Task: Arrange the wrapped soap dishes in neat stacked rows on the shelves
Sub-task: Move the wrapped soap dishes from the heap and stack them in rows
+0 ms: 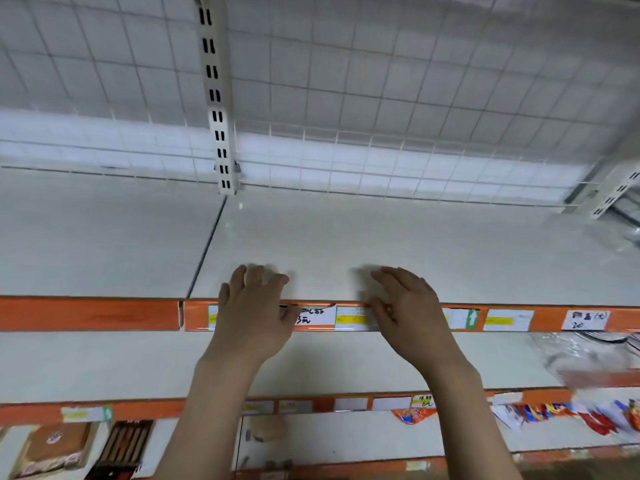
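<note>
My left hand [254,306] and my right hand [412,306] reach side by side over the orange front strip of the upper shelf [346,244]. The fingers of both are spread and loosely bent above the shelf board, thumbs down at the price strip. I see nothing held in either hand; motion blur smears the fingertips. Clear plastic-wrapped items [575,358], blurred, lie at the right end of the middle shelf, and another clear wrapped item [623,237] sits at the far right of the upper shelf.
A white slotted upright [216,98] and a wire grid back panel stand behind the upper shelf. Price labels [507,320] line the orange strip. The lowest shelf holds brown packets [55,448], a dark boxed item [124,445] and colourful packets [588,415].
</note>
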`<state>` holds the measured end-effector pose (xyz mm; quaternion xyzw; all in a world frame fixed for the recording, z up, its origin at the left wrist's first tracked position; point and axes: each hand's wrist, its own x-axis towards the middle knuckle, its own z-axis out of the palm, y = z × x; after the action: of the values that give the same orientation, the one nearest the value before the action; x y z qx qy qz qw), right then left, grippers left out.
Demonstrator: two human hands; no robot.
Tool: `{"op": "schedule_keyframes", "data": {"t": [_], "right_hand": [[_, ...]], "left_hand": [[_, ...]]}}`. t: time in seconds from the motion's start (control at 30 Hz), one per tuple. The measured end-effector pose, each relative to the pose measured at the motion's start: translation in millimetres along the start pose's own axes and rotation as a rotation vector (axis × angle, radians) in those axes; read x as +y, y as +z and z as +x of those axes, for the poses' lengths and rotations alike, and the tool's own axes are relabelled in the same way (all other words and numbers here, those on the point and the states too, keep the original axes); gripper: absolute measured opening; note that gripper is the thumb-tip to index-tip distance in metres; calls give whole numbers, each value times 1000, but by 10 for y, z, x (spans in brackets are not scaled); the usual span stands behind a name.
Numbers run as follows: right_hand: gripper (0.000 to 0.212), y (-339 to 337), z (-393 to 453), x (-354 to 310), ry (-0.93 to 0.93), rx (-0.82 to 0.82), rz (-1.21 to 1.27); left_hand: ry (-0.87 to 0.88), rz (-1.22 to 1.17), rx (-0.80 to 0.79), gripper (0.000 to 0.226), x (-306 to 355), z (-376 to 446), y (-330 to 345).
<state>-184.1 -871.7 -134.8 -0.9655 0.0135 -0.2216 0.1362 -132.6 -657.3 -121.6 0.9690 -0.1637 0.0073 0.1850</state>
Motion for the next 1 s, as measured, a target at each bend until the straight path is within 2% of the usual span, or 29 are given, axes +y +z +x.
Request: {"op": "schedule_keyframes", "data": {"t": [0.1,0.23,0.63,0.83,1.0], "right_hand": [[39,-105,-55,307,15,-3,44],[39,-126,-56,475,17,-1,91],[45,-221,269,663,66,-121,41],[48,-410,310,1184,103,-119,6],[45,-581,325,1790,75,-122,16]], "left_hand": [[39,5,-4,81,357,3,95],[31,20,-19,60,553,38,121],[-71,-6,-16,60,663,407,80],[-39,16,-16,57,1089,596,261],[-59,28,-10,55,1689,712,524]]}}
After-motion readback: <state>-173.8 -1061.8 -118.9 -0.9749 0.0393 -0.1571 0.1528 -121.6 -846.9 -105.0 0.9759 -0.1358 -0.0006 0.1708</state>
